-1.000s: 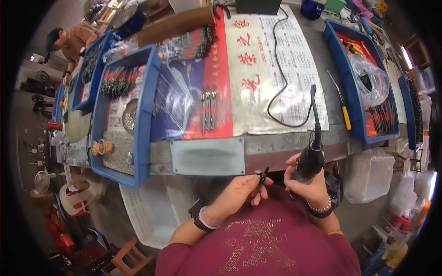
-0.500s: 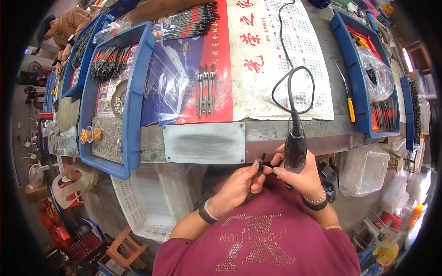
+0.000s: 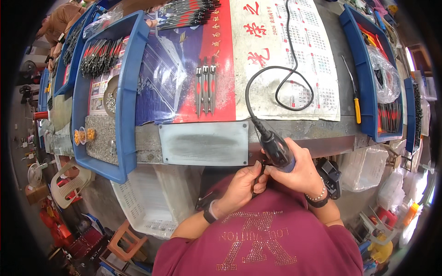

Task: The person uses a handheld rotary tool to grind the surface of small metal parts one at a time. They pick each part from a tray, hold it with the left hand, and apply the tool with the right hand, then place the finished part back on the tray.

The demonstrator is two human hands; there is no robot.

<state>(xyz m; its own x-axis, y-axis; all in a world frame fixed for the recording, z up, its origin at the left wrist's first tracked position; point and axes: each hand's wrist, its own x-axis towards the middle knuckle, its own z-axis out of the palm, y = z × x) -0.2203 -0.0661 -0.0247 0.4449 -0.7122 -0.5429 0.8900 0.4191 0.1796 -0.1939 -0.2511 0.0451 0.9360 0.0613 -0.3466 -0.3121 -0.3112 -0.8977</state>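
Observation:
My right hand (image 3: pixel 299 170) is wrapped round a black corded electric screwdriver (image 3: pixel 277 149), tilted with its cord end up and to the left. Its tip is hidden behind my fingers, close to my left hand (image 3: pixel 243 186). That left hand pinches a slim dark piece (image 3: pixel 262 171), apparently a black and red drawing compass, mostly covered by the fingers. Both hands meet in front of my chest at the bench's near edge. Beyond them, three drawing compasses (image 3: pixel 205 87) lie side by side on red printed paper, with a larger pile (image 3: pixel 189 16) farther back.
A blue tray (image 3: pixel 126 92) on the left holds bundled compasses (image 3: pixel 102 55), a dish of small metal parts (image 3: pixel 111 94) and little cups. Another blue tray (image 3: pixel 366 99) stands right, beside a yellow-handled screwdriver (image 3: pixel 357 108). The power cord (image 3: pixel 294 64) loops across the calendar sheet. A person's arm shows far left.
The electric screwdriver has swung from upright to a leftward tilt, and its cord now loops farther left. My right hand has turned with it and closed in on my left hand.

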